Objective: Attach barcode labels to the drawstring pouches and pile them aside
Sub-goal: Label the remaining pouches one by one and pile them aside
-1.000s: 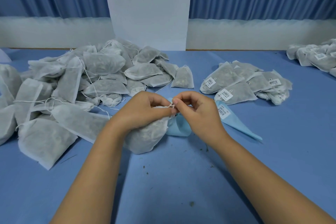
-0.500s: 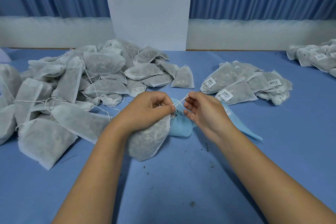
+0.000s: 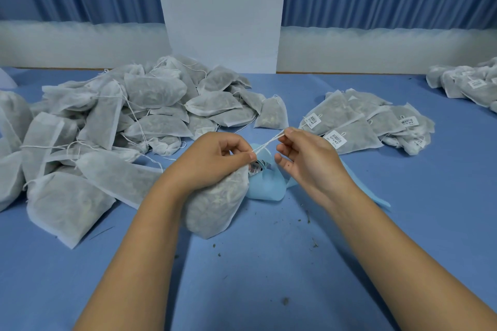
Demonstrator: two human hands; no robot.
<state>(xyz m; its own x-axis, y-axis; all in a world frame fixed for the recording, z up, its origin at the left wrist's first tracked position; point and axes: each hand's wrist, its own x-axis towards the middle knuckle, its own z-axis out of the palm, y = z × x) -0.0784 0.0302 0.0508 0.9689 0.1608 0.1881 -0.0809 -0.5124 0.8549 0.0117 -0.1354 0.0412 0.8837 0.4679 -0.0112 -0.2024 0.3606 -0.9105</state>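
Drawstring pouch point(image 3: 215, 204) lies at the centre of the blue table point(image 3: 269, 277). From my end I see the left hand point(image 3: 212, 158) gripping its neck, fingers curled round the gathered top. The right hand point(image 3: 309, 161) pinches the drawstring point(image 3: 269, 141) between thumb and forefinger, its other fingers loosely spread, and the cord runs taut between both hands. A barcode label point(image 3: 256, 168) sits at the neck. It looks threaded on the cord, though the left fingers half hide it. A light blue backing strip point(image 3: 266, 191) lies beneath the hands. To the left is a heap of unlabelled pouches point(image 3: 121, 121), and to the right lie labelled pouches point(image 3: 357, 126).
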